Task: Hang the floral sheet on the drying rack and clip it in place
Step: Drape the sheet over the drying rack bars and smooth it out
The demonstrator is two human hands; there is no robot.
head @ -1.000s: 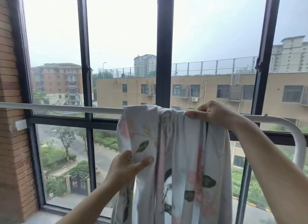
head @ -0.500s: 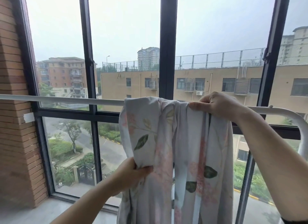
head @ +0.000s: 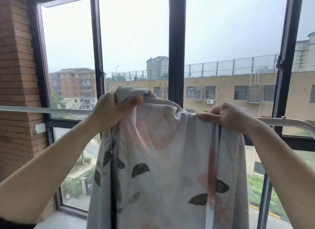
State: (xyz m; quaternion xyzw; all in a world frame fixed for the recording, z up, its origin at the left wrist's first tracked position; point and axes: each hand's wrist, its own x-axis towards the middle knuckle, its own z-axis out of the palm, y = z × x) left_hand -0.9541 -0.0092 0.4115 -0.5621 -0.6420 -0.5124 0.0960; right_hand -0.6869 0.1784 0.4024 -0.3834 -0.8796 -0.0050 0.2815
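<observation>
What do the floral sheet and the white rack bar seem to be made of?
Floral sheet: thin matte fabric, perhaps cotton or a blend; it drapes in soft folds and bunches where gripped. Rack bar: probably metal tube painted glossy white; it is round, smooth and curves at the right end.

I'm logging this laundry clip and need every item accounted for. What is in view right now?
floral sheet: one, pale with pink blooms and dark leaves, hanging from the rail at centre.
drying rack rail: one, white, crossing the view before the window.
window frame: one, black, behind the rail.
brick wall: one, brown, far left.
tape strip: one, white, left wall edge below the rail.
buildings: several, tan and orange, outside the glass.
left hand: one, grips a bunched sheet fold above the rail.
right hand: one, pinches the sheet's top edge at the rail.
</observation>
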